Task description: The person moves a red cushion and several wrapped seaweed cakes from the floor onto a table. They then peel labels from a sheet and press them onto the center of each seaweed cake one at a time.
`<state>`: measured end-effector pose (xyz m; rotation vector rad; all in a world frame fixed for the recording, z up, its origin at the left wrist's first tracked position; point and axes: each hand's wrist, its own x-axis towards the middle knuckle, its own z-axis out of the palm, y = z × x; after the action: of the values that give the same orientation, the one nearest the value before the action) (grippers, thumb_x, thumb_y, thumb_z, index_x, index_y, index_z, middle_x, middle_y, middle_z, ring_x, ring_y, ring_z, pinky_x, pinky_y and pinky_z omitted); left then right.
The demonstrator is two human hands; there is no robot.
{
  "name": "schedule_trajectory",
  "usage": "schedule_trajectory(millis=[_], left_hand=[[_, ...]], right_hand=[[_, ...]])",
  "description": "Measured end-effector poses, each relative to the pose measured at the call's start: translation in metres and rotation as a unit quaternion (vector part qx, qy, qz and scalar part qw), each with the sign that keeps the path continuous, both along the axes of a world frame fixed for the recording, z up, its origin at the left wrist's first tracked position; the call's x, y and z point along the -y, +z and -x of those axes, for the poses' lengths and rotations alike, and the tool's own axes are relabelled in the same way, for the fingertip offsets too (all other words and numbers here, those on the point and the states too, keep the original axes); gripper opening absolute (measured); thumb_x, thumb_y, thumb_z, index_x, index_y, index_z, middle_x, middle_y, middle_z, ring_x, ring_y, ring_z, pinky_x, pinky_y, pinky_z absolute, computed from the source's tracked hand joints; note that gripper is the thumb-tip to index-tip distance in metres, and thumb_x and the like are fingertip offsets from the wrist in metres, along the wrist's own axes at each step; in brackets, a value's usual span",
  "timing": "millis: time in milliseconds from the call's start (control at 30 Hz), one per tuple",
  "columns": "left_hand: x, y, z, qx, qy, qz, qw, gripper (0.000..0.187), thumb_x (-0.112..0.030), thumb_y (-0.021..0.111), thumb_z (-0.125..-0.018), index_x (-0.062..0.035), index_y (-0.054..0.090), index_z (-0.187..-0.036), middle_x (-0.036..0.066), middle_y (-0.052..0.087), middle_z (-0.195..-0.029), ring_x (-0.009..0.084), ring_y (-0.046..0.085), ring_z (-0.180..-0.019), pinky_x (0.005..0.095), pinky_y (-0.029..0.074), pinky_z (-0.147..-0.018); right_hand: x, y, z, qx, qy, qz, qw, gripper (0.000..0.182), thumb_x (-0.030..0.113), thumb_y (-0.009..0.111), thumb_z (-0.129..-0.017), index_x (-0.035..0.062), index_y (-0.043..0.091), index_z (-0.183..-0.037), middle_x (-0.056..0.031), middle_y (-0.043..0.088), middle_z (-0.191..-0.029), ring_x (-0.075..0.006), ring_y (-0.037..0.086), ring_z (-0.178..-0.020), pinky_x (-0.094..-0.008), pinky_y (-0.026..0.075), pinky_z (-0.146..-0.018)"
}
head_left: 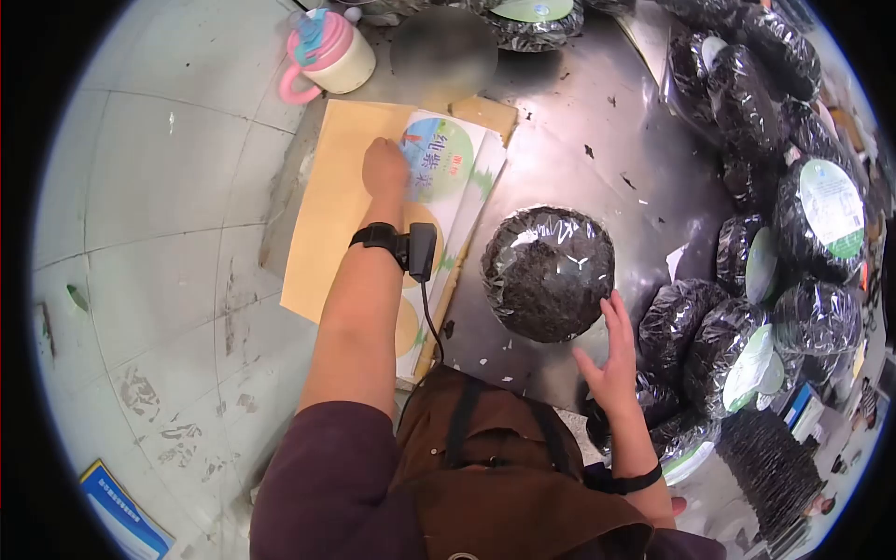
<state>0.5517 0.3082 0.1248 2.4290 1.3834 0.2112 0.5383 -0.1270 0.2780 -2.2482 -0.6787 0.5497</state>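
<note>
A round, dark disc in clear plastic wrap (549,274) lies on the metal table (560,121). My right hand (611,364) is beside its lower right edge, fingers apart, holding nothing. To the left of the disc lies a stack of printed label sheets (457,201), with yellowish paper (322,224) spread over its left side. My left hand (385,168) is closed at the edge of a round printed label (439,159). Its fingertips are hidden, so what it pinches does not show. A black device is strapped to my left wrist.
Many wrapped dark discs (742,112), several with green and white labels, are heaped along the right side. A pink-lidded cup (341,56) stands at the upper left. Another wrapped disc (534,33) is at the top. A cable runs from the wrist device.
</note>
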Motion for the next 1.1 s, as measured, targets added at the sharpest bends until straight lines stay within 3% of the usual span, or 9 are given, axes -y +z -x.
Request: schedule_trajectory(millis=[200, 333, 533, 833, 900, 933, 1000, 1033, 1100], left_hand=[[0.034, 0.049, -0.016, 0.014, 0.048, -0.016, 0.999, 0.024, -0.021, 0.045, -0.092, -0.0016, 0.058, -0.088, 0.018, 0.062, -0.094, 0.0387, 0.062, -0.085, 0.0467, 0.050, -0.073], [0.028, 0.026, 0.002, -0.059, -0.004, -0.055, 0.997, 0.023, -0.020, 0.044, -0.092, -0.0022, 0.057, -0.086, 0.018, 0.062, -0.095, 0.0384, 0.062, -0.085, 0.0466, 0.050, -0.073], [0.016, 0.023, -0.002, -0.015, 0.027, -0.053, 0.998, 0.027, -0.024, 0.042, -0.095, -0.0020, 0.056, -0.087, 0.020, 0.062, -0.093, 0.0396, 0.061, -0.085, 0.0474, 0.049, -0.070], [0.030, 0.030, 0.004, 0.091, 0.040, -0.041, 0.994, 0.030, -0.033, 0.051, -0.092, -0.0036, 0.053, -0.094, 0.017, 0.060, -0.097, 0.0381, 0.060, -0.081, 0.0465, 0.049, -0.071], [0.023, 0.007, 0.010, 0.137, 0.012, -0.251, 0.958, 0.026, -0.028, 0.057, -0.088, -0.0037, 0.056, -0.095, 0.015, 0.061, -0.094, 0.0352, 0.060, -0.083, 0.0444, 0.048, -0.073], [0.023, 0.013, 0.013, 0.137, 0.010, -0.249, 0.959, 0.026, -0.028, 0.057, -0.088, -0.0037, 0.056, -0.095, 0.015, 0.061, -0.094, 0.0352, 0.060, -0.083, 0.0444, 0.048, -0.073], [0.023, 0.025, 0.017, 0.132, -0.059, -0.049, 0.988, 0.017, -0.019, 0.060, -0.086, -0.0035, 0.059, -0.093, 0.012, 0.063, -0.094, 0.0324, 0.061, -0.087, 0.0415, 0.048, -0.076], [0.028, 0.029, 0.017, 0.131, -0.067, -0.044, 0.988, 0.017, -0.019, 0.060, -0.086, -0.0035, 0.059, -0.093, 0.012, 0.063, -0.094, 0.0324, 0.061, -0.087, 0.0415, 0.048, -0.076], [0.047, 0.037, 0.019, 0.312, -0.140, -0.100, 0.934, 0.008, -0.010, 0.060, -0.083, -0.0027, 0.058, -0.086, 0.011, 0.066, -0.094, 0.0298, 0.061, -0.087, 0.0368, 0.048, -0.078]], right_hand=[[-0.002, 0.007, -0.007, -0.008, -0.007, -0.005, 1.000, 0.068, 0.012, 0.072, -0.070, 0.0050, 0.044, -0.132, -0.0197, 0.032, -0.144, -0.0379, 0.036, -0.129, -0.0438, 0.032, -0.105], [0.000, 0.006, -0.004, 0.004, -0.008, -0.002, 1.000, 0.066, 0.012, 0.072, -0.070, 0.0058, 0.046, -0.131, -0.0191, 0.032, -0.144, -0.0381, 0.037, -0.128, -0.0438, 0.032, -0.105], [-0.004, 0.006, -0.004, 0.002, -0.005, -0.007, 1.000, 0.064, 0.012, 0.072, -0.070, 0.0073, 0.048, -0.130, -0.0192, 0.033, -0.144, -0.0375, 0.038, -0.127, -0.0426, 0.035, -0.103], [-0.005, 0.009, 0.001, 0.008, 0.000, -0.006, 1.000, 0.061, 0.011, 0.071, -0.071, 0.0074, 0.050, -0.128, -0.0189, 0.035, -0.143, -0.0365, 0.041, -0.125, -0.0424, 0.036, -0.101], [-0.005, 0.008, 0.003, 0.017, 0.010, -0.008, 1.000, 0.060, 0.010, 0.071, -0.072, 0.0076, 0.050, -0.128, -0.0188, 0.035, -0.143, -0.0371, 0.041, -0.125, -0.0426, 0.037, -0.101], [-0.005, 0.009, 0.004, 0.016, 0.009, -0.006, 1.000, 0.060, 0.010, 0.071, -0.072, 0.0076, 0.050, -0.128, -0.0188, 0.035, -0.143, -0.0371, 0.041, -0.125, -0.0426, 0.037, -0.101], [-0.008, 0.013, 0.005, 0.002, 0.017, -0.018, 1.000, 0.060, 0.010, 0.071, -0.072, 0.0074, 0.050, -0.128, -0.0190, 0.035, -0.143, -0.0378, 0.040, -0.125, -0.0426, 0.037, -0.101], [-0.010, 0.015, 0.005, 0.001, 0.008, -0.015, 1.000, 0.060, 0.010, 0.071, -0.072, 0.0074, 0.050, -0.128, -0.0190, 0.035, -0.143, -0.0378, 0.040, -0.125, -0.0426, 0.037, -0.101], [-0.012, 0.019, 0.002, 0.021, 0.021, -0.033, 0.999, 0.061, 0.010, 0.071, -0.072, 0.0069, 0.049, -0.128, -0.0192, 0.035, -0.143, -0.0383, 0.040, -0.125, -0.0424, 0.038, -0.100]])
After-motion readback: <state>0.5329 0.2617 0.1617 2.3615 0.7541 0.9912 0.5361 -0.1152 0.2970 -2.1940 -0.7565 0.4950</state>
